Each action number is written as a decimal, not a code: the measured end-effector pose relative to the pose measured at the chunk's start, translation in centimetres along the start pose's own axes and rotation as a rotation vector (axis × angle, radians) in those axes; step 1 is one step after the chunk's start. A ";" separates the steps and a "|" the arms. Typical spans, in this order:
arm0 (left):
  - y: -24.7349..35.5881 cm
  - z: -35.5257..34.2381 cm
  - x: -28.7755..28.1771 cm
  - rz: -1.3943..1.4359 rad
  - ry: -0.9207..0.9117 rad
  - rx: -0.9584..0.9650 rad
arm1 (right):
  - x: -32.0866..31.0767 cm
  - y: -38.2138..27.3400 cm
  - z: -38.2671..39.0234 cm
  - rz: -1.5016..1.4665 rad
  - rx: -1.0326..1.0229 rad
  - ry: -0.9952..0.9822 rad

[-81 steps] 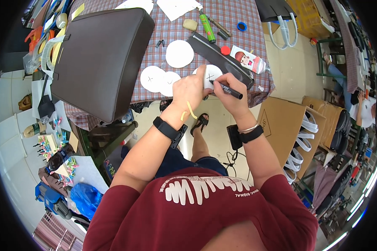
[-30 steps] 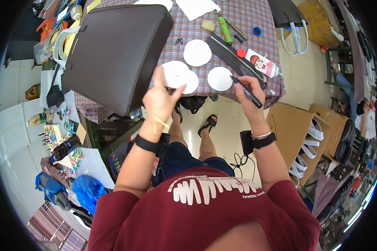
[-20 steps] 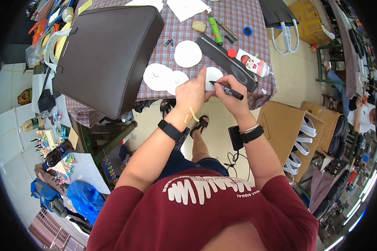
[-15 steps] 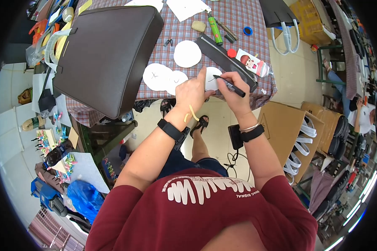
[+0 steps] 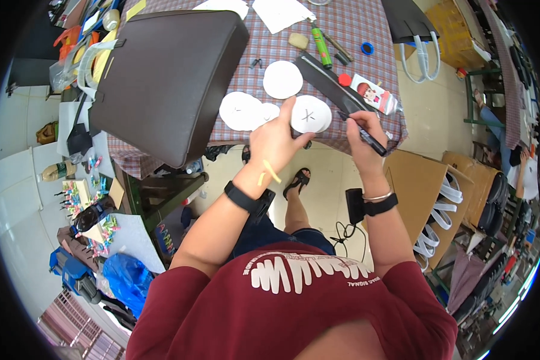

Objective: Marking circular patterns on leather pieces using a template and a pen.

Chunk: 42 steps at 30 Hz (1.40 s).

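My left hand (image 5: 272, 139) has its index finger and thumb spread at the edge of two overlapping white discs (image 5: 312, 123), the top one marked with a dark cross. My right hand (image 5: 366, 137) grips a black marker (image 5: 374, 143) just right of them, off the paper. To the left, more overlapping white discs (image 5: 236, 113) carry faint marks, and an unmarked disc (image 5: 282, 78) lies above. Behind them runs a dark zippered strip (image 5: 324, 80) on the checked cloth, beside a white illustrated tube (image 5: 374, 95) with a red cap (image 5: 344, 79) nearby.
A large dark brown bag (image 5: 162, 78) fills the cloth's left side. A green tube (image 5: 320, 45), a blue ring (image 5: 366, 48) and loose paper (image 5: 275, 13) lie farther back. Cardboard boxes (image 5: 411, 198) with white straps stand at right; a co-worker (image 5: 498, 129) is at the far right.
My right hand and marker have moved right, off the disc. The right-hand disc now shows a full cross, with another beneath it. My left hand's index finger remains at the disc's edge.
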<state>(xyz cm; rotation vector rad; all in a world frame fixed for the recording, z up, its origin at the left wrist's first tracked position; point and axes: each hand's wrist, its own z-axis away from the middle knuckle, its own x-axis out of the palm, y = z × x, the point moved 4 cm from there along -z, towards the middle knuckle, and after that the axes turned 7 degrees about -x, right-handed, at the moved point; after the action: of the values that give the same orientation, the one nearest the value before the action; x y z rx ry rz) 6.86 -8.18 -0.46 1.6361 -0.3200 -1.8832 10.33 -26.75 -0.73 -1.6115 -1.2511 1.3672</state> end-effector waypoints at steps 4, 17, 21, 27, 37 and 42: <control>-4.4 0.7 -3.9 -0.069 0.126 -0.217 | 0.5 1.0 0.7 -0.044 0.046 -0.049; 0.1 -1.2 3.4 -0.158 -0.001 0.119 | 3.7 0.8 0.0 -0.116 -0.003 -0.226; 0.1 -1.4 3.8 -0.146 -0.001 0.122 | 2.8 0.9 -0.9 0.020 -0.016 -0.110; 0.3 -1.6 3.6 -0.117 -0.019 0.090 | 3.1 0.4 -0.5 0.012 -0.032 -0.218; -0.3 0.0 1.4 0.040 -0.048 0.005 | 0.2 -0.9 -0.8 0.137 -0.163 -0.009; -0.6 1.8 -0.1 0.088 0.019 -0.003 | 2.5 -1.5 0.8 -0.118 0.120 -0.116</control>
<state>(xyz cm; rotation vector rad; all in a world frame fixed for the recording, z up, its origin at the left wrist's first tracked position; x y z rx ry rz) 4.99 -7.99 -0.33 1.6109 -0.3753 -1.8014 9.14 -23.96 -0.38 -1.3717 -1.2844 1.4499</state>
